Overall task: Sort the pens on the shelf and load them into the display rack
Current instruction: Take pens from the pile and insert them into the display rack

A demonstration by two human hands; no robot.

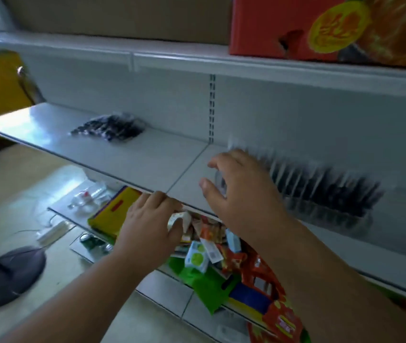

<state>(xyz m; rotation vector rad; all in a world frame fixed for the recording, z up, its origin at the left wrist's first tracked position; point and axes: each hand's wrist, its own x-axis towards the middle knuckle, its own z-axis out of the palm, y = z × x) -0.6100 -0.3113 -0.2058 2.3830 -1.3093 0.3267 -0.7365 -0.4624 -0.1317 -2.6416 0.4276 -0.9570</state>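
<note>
A grey metal shelf (132, 157) runs across the view. A pile of dark pens (109, 129) lies on it at the back left. On the right of the shelf stands a clear display rack (320, 194) with several dark pens upright in its slots. My right hand (239, 194) is at the rack's left end, thumb and fingers curved around a clear part of it; blur hides the exact contact. My left hand (152, 219) holds the shelf's front edge, fingers on top and thumb below.
An orange box (320, 26) and a brown carton (122, 13) sit on the shelf above. The lower shelf holds a yellow box (112, 214) and a heap of snack packets (221, 243). A fan base (9, 276) stands on the floor at left.
</note>
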